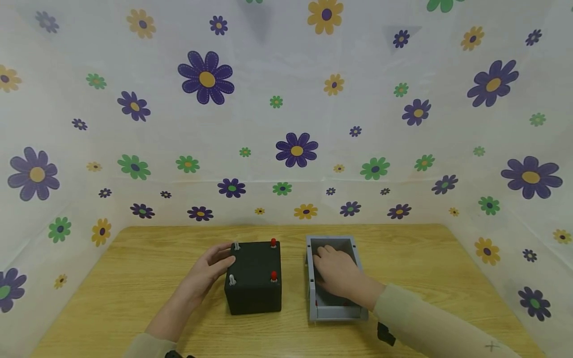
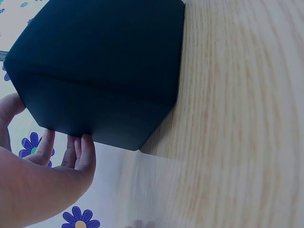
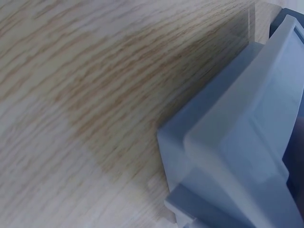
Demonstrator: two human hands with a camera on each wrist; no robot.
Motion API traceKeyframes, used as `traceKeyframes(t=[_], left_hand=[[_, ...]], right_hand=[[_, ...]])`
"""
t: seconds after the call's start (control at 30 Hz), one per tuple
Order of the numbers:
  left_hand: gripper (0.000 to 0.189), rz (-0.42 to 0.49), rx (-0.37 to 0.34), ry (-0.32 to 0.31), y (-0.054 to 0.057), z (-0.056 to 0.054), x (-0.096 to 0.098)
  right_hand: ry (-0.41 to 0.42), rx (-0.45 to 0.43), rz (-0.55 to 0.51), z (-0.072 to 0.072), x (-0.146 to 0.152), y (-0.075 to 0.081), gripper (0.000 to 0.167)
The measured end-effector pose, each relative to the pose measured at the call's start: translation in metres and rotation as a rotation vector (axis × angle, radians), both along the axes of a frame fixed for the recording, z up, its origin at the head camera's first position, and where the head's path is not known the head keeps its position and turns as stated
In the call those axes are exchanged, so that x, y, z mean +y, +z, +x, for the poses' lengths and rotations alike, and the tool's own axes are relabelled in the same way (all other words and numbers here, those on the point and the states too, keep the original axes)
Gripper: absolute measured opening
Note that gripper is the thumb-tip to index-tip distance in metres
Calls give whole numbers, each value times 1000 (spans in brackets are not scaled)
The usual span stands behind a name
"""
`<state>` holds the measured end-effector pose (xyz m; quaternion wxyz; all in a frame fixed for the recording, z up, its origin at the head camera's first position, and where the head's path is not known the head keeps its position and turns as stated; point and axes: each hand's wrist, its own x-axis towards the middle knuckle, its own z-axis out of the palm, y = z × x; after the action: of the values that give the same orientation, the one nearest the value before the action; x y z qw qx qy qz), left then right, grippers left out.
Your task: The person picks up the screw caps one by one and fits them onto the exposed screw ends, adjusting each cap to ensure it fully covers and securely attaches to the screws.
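A black box (image 1: 255, 266) stands on the table in the head view. Two bare metal toggle levers stick up along its left side and two red-capped ones along its right. My left hand (image 1: 209, 271) lies against the box's left side, its fingers nearly straight. In the left wrist view the left fingertips (image 2: 88, 142) touch the box's lower edge. To the right of the box is a grey plastic bin (image 1: 337, 312). My right hand (image 1: 336, 271) reaches down inside this bin with bent fingers; the bin and hand hide the fingertips and anything they hold.
Both the box and bin stand on a wood-grain table (image 1: 179, 343). A white flower-print curtain (image 1: 250, 124) surrounds the table at the back and sides. Small red bits show low inside the bin, near its front wall. The bin's raised rim surrounds the right hand.
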<state>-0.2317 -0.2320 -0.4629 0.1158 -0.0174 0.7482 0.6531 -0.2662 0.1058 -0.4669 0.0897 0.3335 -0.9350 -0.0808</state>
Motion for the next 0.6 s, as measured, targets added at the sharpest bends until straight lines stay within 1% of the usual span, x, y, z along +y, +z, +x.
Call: traceKeyframes(t=[0.13,0.4,0.6], left_hand=[[61,4,-1,0,0,0,0],[61,0,3,0,2,1,1],[61,0,6,-3,0,-1,0]], right_hand=[[-21,-19,7,0,-1,-1,41],[-21,-4,-7,-1,-2,-5,35],[-39,-10,-3,-2,-3,-7,35]])
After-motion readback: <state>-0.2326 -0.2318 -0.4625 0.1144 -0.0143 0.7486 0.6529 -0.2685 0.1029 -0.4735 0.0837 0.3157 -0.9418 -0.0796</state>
